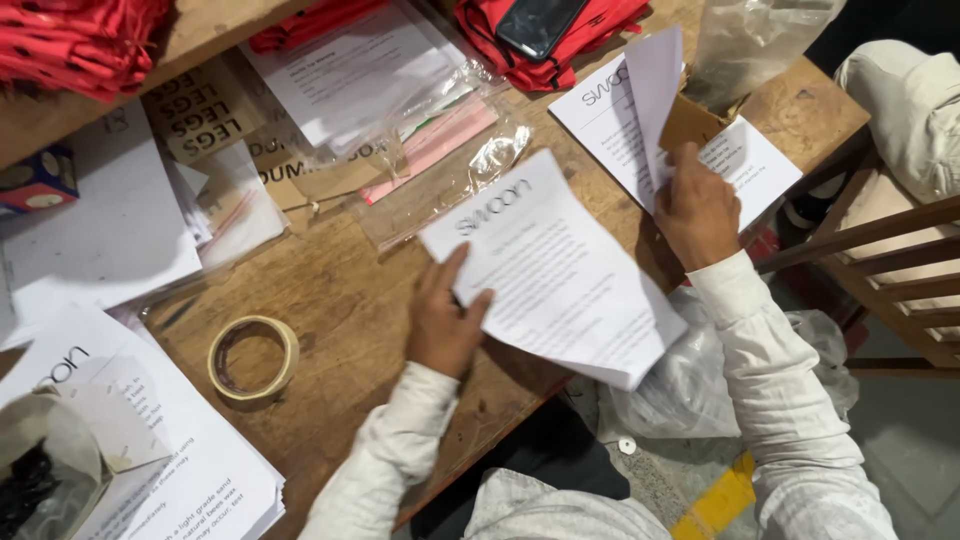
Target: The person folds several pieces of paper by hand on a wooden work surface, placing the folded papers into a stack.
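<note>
We work over a worn wooden table [340,290] crowded with paper and packing. Between our hands lies the printed sheet [560,275], thin, light and limp; we judge it creases easily and is best pinned flat or pinched at an edge. Our left hand [447,318] presses its near corner down, fingers spread. Our right hand [697,212] is closed on a folded white sheet [655,85] and a brown card piece [690,123], lifted above a second printed sheet [745,160]. Beyond both hands lie red fabric bundles [75,40], clear plastic sleeves [440,160] and brown stencilled cards [200,110]. Left of our left hand sits a roll of tape [253,358], then a white leaflet stack [200,470].
</note>
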